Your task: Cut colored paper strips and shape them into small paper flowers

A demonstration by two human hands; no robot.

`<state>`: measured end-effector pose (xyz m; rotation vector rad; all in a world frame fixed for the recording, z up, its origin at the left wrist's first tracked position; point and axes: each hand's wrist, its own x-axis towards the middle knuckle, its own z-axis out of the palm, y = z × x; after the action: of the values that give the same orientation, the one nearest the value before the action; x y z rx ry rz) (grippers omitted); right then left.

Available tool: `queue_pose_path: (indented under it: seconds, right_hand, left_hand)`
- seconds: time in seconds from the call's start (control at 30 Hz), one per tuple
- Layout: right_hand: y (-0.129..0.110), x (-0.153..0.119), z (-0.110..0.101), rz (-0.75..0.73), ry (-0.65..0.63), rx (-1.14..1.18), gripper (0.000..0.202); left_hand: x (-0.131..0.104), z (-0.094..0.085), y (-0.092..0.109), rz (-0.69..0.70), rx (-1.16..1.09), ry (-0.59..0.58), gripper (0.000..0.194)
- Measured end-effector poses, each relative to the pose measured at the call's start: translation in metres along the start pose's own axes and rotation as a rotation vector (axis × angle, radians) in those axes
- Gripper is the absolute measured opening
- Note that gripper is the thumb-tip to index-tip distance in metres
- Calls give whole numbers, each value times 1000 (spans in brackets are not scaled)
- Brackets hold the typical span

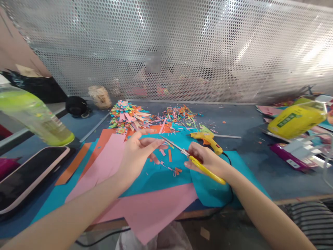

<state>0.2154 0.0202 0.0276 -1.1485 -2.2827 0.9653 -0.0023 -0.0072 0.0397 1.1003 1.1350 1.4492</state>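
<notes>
Yellow-handled scissors (205, 169) are held in my right hand (204, 157), their blades pointing up and left toward my left fingertips. My left hand (140, 149) is raised over the blue paper (166, 180), thumb and forefinger pinched near the blade tips; what they hold, if anything, is too small to make out. Small orange and pink snippets (177, 171) lie on the blue paper between and below the hands. Pink sheets (109, 156) lie under my left wrist. Beyond my left hand stands a cone of many-coloured paper strips (128, 116).
A yellow glue gun (208, 139) lies just past my right hand, its cord running down. Paper scraps (179, 114) are heaped behind. At left are a phone (31, 173) and a green bottle (36, 118); at right, a yellow bottle (296, 119).
</notes>
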Motion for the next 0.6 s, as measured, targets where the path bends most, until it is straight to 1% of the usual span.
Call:
queue_pose_path:
  seconds: [0.1,0.17,0.27,0.33,0.4,0.47,0.6]
  right_hand:
    - [0,0,0,-3,-28,24,34]
    - [2,1,1,-3,-14,13,33]
    - [7,4,3,31,79,-36,35]
    - [12,6,5,104,137,-60,37]
    - [15,9,6,196,147,-52,38]
    - [16,11,6,254,161,-77,38]
    - [15,14,7,255,275,-275,40]
  left_hand:
    - [0,0,0,-23,8,7,41]
    - [-1,0,1,-36,20,7,38]
    - [0,1,1,-37,17,14,35]
    - [2,1,-1,-22,5,21,33]
    - [5,1,-5,-7,1,17,32]
    - [8,0,-10,-2,7,0,32]
    - [11,-2,-21,-14,-9,-54,33]
